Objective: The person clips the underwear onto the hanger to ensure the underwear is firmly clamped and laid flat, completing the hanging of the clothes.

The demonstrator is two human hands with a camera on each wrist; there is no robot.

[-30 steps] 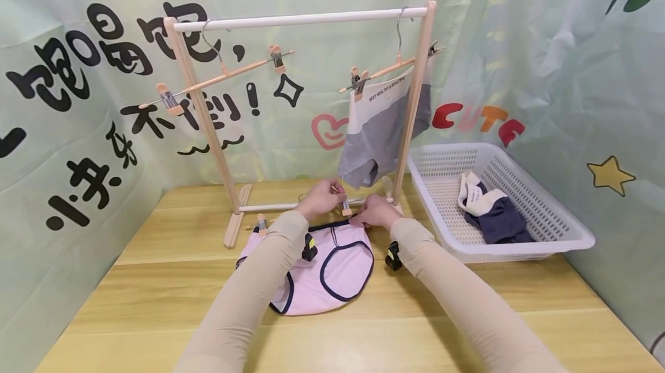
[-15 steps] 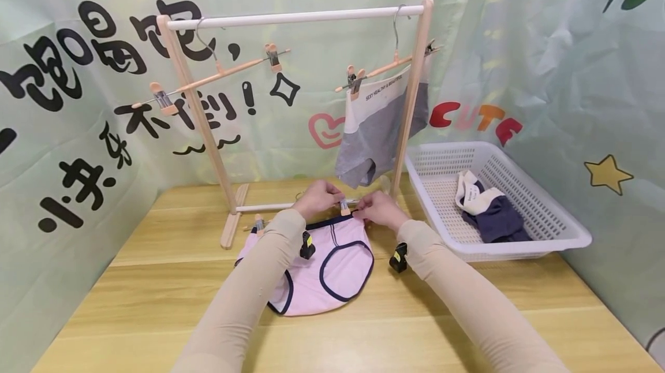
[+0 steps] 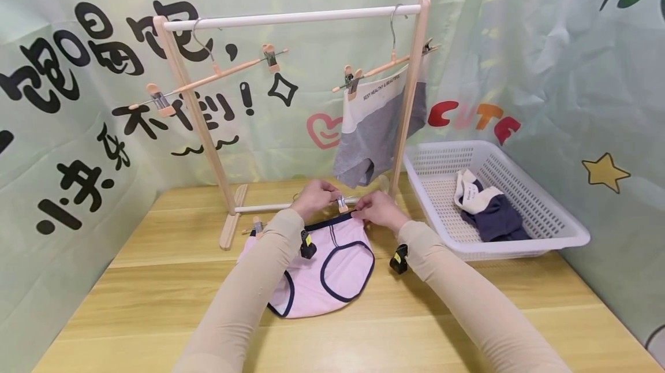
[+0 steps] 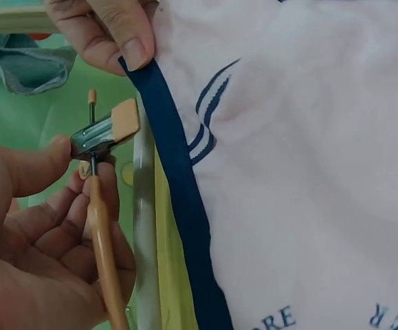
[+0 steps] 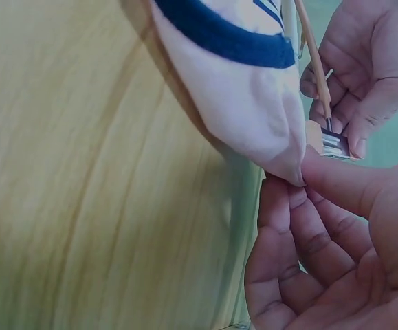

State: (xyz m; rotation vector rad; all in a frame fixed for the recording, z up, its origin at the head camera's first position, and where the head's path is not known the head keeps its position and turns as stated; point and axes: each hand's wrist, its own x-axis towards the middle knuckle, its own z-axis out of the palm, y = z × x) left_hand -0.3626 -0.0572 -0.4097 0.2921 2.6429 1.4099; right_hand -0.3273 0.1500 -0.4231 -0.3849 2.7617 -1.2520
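Pink underpants (image 3: 312, 289) with dark navy trim lie on the table below the rack, waistband toward the back. My left hand (image 3: 316, 197) pinches a hanger clip (image 4: 106, 130) between thumb and fingers, close to the navy waistband (image 4: 174, 179). In the left wrist view, the clip's peach tip stands just beside the band, and the wooden hanger bar (image 4: 102, 254) runs down past my fingers. My right hand (image 3: 381, 209) pinches the right corner of the waistband between thumb and fingers. At the left end of the waistband sits the hanger's other clip (image 3: 258, 224).
A wooden rack with a white top rail (image 3: 291, 17) carries an unladen clip hanger (image 3: 218, 74) on the left and grey-and-white underpants (image 3: 371, 130) on the right. To the right stands a white basket (image 3: 550, 234) holding navy-and-cream underwear (image 3: 493, 214).
My right hand has lifted the waistband corner slightly and moved it a little back, nearer the clip. My left hand keeps its pinch on the clip. The head view has shifted slightly.
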